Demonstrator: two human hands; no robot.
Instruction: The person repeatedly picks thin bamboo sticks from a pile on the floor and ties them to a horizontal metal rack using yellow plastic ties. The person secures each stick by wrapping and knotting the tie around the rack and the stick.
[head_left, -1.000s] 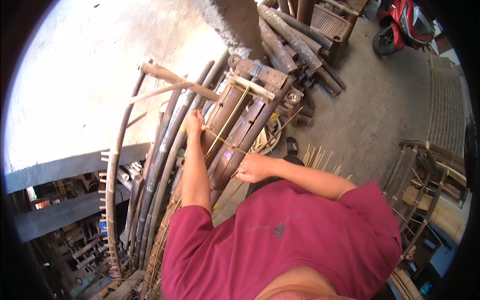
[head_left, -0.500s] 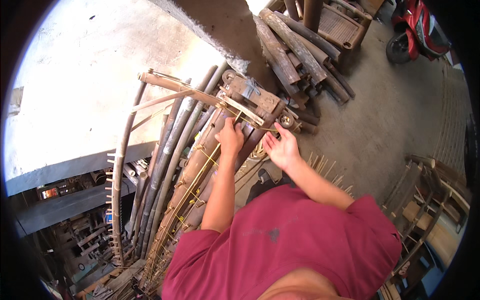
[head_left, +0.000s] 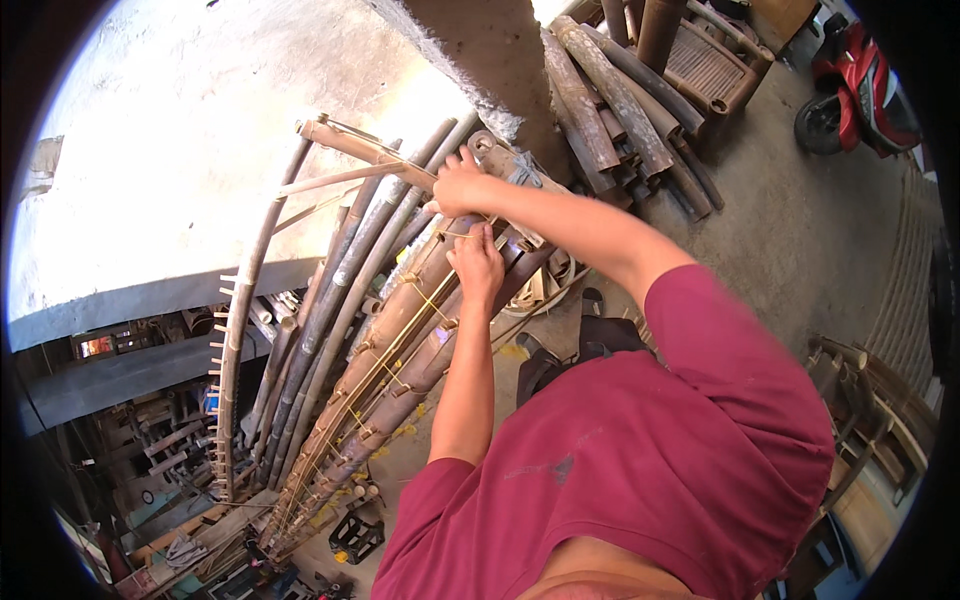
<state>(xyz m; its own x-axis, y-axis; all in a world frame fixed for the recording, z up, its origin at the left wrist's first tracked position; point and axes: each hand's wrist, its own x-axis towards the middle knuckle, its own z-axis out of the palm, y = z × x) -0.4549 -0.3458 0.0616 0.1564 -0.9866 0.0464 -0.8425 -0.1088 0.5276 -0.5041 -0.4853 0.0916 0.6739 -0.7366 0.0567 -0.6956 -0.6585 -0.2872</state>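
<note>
Two long brown bamboo poles (head_left: 405, 310) lie side by side, slanting from lower left up to my hands, with small pegs and yellow cord ties along them. My left hand (head_left: 478, 265) is closed at their upper end, its fingertips pinching a thin yellow cord (head_left: 455, 233). Just above it, my right hand (head_left: 460, 190) reaches across with curled fingers beside a light bamboo crosspiece (head_left: 365, 148). What its fingers hold is hidden. A worn wooden block (head_left: 497, 158) with grey wrapping sits behind the right wrist.
A curved pegged pole (head_left: 235, 350) and several dark bamboo poles (head_left: 345, 270) lean at the left. Cut bamboo lengths (head_left: 610, 100) are piled at the back by a concrete pillar (head_left: 490, 50). A red motorbike (head_left: 865, 90) stands far right, bamboo furniture (head_left: 870, 420) nearer.
My right hand has swung left and up, from right of the wooden block to the crosspiece above my left hand. The left hand remains at the poles' upper end. The view has shifted slightly.
</note>
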